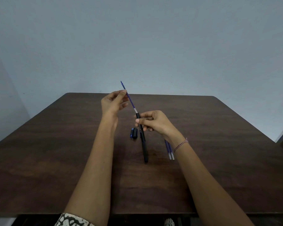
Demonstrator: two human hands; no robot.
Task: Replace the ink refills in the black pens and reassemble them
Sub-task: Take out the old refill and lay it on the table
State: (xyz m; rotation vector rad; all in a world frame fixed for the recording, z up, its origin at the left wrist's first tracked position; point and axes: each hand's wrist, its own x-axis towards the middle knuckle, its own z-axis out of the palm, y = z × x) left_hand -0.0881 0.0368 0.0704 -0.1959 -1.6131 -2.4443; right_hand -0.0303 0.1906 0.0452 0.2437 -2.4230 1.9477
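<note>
Dark brown wooden table, set against a plain grey-blue wall; a person stands at its near edge, both forearms reaching over the top.

Item 1: patterned sleeve, black and white, at the near edge below the left arm.

Item 2: 2 spare refills, blue with clear ends, lying side by side on the table, partly under the right wrist, which wears a thin bracelet.

Item 3: black pen barrel, tilted, lower tip at or near the table, upper end open. Right hand holds it near the upper end, thumb and fingertips closed around it.

Item 4: pen cap, black with a blue end, lying on the table just left of the barrel.

Item 5: blue refill, long and thin, lower end with a clear section entering the barrel mouth, upper tip pointing toward the wall. Left hand pinches it between thumb and forefinger near the top, other fingers loosely curled.
</note>
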